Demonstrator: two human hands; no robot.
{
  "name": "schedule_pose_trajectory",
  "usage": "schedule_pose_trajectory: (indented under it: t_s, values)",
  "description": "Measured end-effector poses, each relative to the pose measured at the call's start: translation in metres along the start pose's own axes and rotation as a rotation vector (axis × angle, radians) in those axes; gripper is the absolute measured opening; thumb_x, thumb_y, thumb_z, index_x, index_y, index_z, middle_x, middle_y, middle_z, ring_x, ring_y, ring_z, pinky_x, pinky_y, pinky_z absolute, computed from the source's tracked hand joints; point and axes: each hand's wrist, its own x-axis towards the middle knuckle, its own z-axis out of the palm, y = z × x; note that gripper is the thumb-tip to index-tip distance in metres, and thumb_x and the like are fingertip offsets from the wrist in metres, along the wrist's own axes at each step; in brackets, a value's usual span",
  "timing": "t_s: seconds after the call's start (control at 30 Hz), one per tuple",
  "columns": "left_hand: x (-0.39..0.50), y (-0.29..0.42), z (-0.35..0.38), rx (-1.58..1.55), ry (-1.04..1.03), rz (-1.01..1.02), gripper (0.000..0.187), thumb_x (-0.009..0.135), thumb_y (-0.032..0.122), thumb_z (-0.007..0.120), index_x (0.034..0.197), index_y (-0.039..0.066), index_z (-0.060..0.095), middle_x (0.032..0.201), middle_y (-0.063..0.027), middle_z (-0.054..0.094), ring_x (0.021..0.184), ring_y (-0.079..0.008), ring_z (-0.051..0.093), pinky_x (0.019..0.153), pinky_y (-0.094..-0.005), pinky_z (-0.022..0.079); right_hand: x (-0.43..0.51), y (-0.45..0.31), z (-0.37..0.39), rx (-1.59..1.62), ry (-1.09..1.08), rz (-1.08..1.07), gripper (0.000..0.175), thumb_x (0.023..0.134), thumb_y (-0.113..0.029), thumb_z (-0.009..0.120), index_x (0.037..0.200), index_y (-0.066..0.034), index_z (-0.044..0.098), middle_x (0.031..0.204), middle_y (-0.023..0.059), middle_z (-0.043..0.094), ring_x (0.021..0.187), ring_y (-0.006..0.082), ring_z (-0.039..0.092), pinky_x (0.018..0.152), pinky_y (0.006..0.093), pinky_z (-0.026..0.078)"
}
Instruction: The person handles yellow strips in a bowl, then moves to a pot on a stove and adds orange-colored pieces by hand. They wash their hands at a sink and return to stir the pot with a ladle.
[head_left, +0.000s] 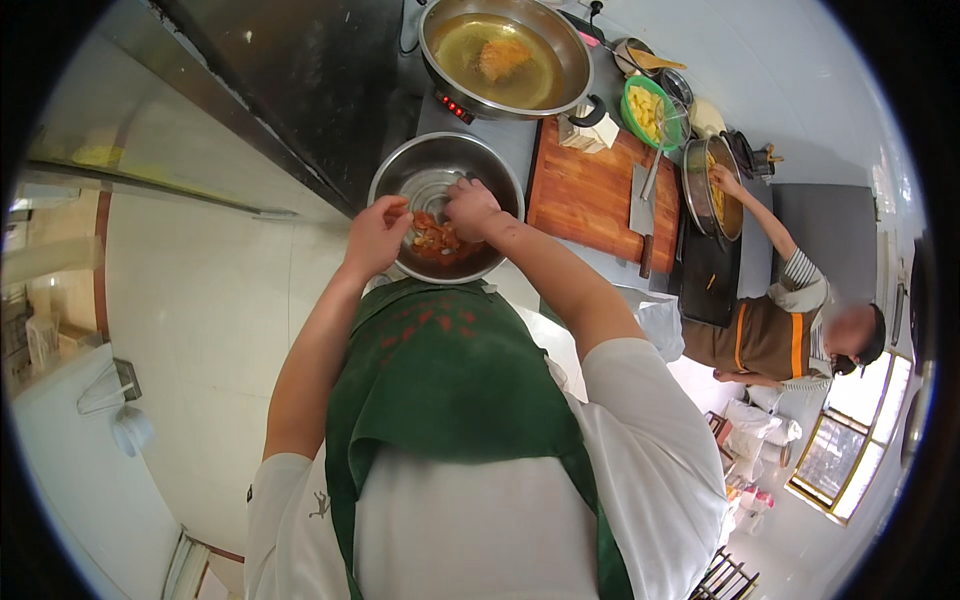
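Note:
A stainless steel bowl (501, 166) stands in front of my apron at the counter's edge. Reddish, sauce-coated food pieces (435, 238) lie in its near part, with wet streaks on the metal beyond. My left hand (381, 234) is over the bowl's left rim, fingers curled; whether something is pinched between them is unclear. Inside the bowl, my right hand (472, 211) reaches down beside the coated pieces with its fingers bent. The back of that hand hides what its fingertips touch.
Beyond the bowl, a large pan of oil (466, 37) holds a golden fried piece (504, 60). To the right are a wooden cutting board (577, 202), a cleaver (643, 206), a green basket (630, 97) and a co-worker (772, 337) reaching into a steel pot (696, 187).

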Motion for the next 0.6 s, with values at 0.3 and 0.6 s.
schedule_pose_trajectory:
  t_s: [0.3, 0.6]
  values:
    - [0.012, 0.005, 0.013, 0.035, -0.071, -0.079, 0.037, 0.087, 0.018, 0.069, 0.119, 0.001, 0.063, 0.103, -0.0123, 0.07, 0.091, -0.0206, 0.068, 0.081, -0.0324, 0.053, -0.037, 0.024, -0.051, 0.531, 0.282, 0.077, 0.027, 0.067, -0.025, 0.074, 0.089, -0.0094, 0.074, 0.101, 0.0121, 0.065, 0.102, 0.0327, 0.056, 0.089, 0.0391, 0.047]
    - [0.063, 0.049, 0.035, 0.141, -0.325, 0.064, 0.032, 0.082, 0.016, 0.074, 0.107, -0.003, 0.065, 0.092, -0.0085, 0.07, 0.084, -0.0136, 0.065, 0.076, -0.0271, 0.052, -0.038, 0.042, -0.043, 1.586, 0.144, 0.246, 0.02, 0.08, -0.014, 0.072, 0.091, 0.0008, 0.067, 0.081, 0.0037, 0.064, 0.075, 0.0144, 0.059, 0.071, 0.0271, 0.048]
